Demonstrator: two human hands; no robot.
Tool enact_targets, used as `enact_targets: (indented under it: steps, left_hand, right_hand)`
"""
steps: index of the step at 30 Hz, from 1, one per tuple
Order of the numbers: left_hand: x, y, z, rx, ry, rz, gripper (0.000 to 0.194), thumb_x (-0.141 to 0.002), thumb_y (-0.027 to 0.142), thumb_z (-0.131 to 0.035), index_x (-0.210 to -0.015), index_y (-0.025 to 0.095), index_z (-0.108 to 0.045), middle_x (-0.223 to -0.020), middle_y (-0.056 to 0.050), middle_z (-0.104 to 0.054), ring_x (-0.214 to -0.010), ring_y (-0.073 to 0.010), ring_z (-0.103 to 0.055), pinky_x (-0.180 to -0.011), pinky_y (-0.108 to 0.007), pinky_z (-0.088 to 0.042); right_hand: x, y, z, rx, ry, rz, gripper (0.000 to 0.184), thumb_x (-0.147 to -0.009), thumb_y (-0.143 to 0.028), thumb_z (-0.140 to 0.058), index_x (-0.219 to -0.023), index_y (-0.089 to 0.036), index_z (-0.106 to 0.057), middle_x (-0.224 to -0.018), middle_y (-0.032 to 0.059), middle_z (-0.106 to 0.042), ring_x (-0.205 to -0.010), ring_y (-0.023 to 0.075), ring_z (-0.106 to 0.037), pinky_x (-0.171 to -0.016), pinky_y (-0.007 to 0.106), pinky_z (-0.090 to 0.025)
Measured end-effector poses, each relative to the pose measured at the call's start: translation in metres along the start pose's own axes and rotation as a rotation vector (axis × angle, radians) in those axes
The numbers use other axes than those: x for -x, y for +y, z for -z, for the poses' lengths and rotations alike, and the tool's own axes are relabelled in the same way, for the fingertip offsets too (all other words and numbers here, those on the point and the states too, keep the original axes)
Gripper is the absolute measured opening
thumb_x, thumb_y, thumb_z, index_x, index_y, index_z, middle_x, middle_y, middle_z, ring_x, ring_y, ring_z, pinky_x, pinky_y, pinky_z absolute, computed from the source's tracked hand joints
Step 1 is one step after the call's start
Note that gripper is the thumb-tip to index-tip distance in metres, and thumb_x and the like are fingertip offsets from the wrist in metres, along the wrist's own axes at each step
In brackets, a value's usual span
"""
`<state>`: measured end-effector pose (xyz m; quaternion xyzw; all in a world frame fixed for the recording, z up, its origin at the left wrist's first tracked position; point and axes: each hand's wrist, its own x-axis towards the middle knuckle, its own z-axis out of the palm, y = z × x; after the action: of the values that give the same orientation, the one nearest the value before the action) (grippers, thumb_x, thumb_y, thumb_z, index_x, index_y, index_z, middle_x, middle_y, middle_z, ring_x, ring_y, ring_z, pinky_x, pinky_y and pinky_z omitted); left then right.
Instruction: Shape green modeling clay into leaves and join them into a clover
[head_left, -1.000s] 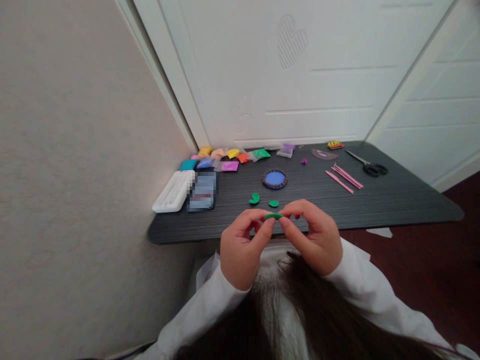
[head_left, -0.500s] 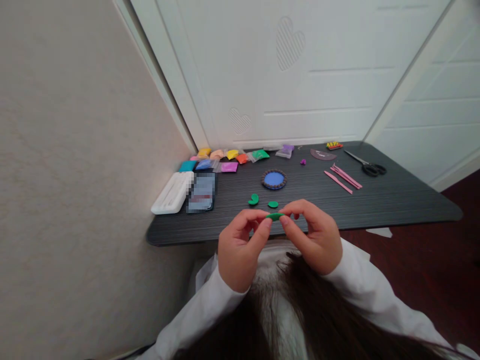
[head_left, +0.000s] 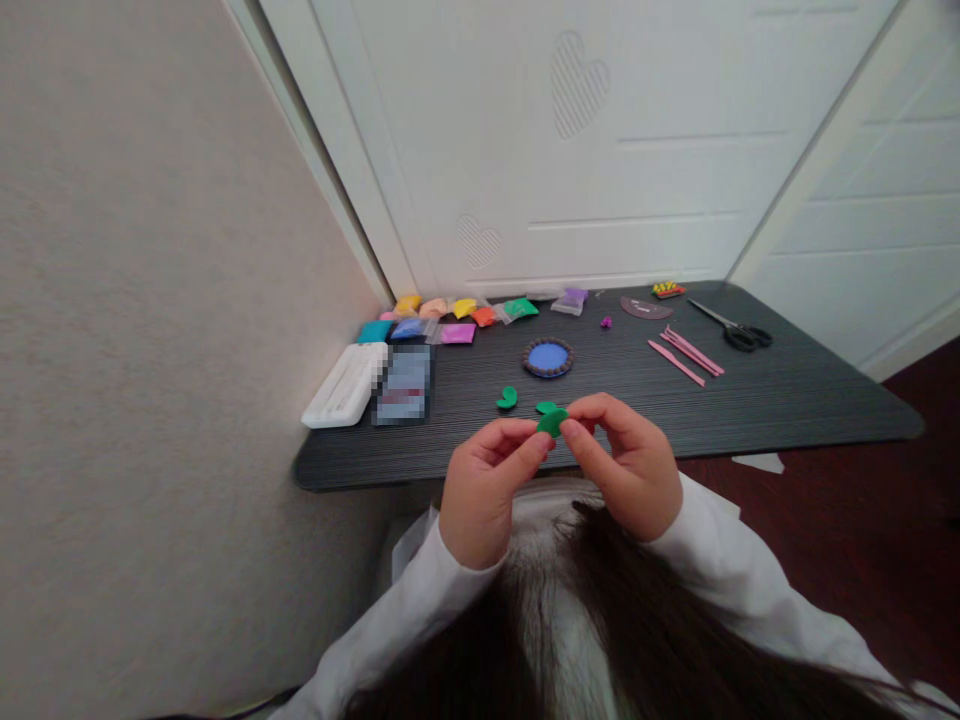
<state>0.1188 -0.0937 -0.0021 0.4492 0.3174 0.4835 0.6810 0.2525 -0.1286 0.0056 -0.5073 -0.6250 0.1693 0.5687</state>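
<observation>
Between my two hands, above the near edge of the dark table, is a flat green clay piece (head_left: 553,422) with its broad face showing. My left hand (head_left: 487,487) pinches its left end between thumb and fingers. The right end is pinched by my right hand (head_left: 626,467). Just behind lies a second green clay oval (head_left: 545,408), partly covered by the held one. To its left rests a curled green clay piece (head_left: 508,398). Farther back sits a blue clay disc (head_left: 548,357) ringed with small brown balls.
Several coloured clay packets (head_left: 458,333) line the table's back left. A white case (head_left: 346,386) and a blurred phone-like object (head_left: 403,385) lie at left. Pink modelling tools (head_left: 691,353), black scissors (head_left: 739,332), a clear curved sheet (head_left: 646,308) and a purple bit (head_left: 606,322) are toward the right.
The held green piece has turned from edge-on to showing its flat face, and now overlaps the oval behind it. Both hands have shifted slightly and keep their pinch.
</observation>
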Motion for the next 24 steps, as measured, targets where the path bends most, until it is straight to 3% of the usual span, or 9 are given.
enact_targets:
  steps: [8, 24]
  left_hand:
    - [0.0009, 0.0027, 0.0046, -0.141, -0.012, -0.129, 0.007, -0.074, 0.021, -0.062, -0.077, 0.021, -0.068, -0.071, 0.003, -0.065, -0.065, -0.0066, -0.054, -0.066, -0.019, -0.042]
    - [0.0018, 0.0001, 0.0041, -0.098, -0.029, -0.102, 0.008, -0.072, 0.018, -0.065, -0.076, 0.023, -0.069, -0.072, 0.004, -0.067, -0.067, -0.0060, -0.057, -0.067, -0.018, -0.044]
  right_hand:
    - [-0.0006, -0.0023, 0.0035, 0.000, -0.055, -0.027, 0.005, -0.080, -0.020, -0.052, -0.078, -0.018, -0.057, -0.072, -0.0006, -0.057, -0.068, 0.0116, -0.049, -0.066, 0.027, -0.039]
    - [0.0022, 0.0004, -0.0014, -0.150, -0.060, -0.113, 0.004, -0.080, -0.022, -0.055, -0.082, -0.021, -0.056, -0.074, -0.0012, -0.057, -0.070, 0.0115, -0.051, -0.066, 0.026, -0.041]
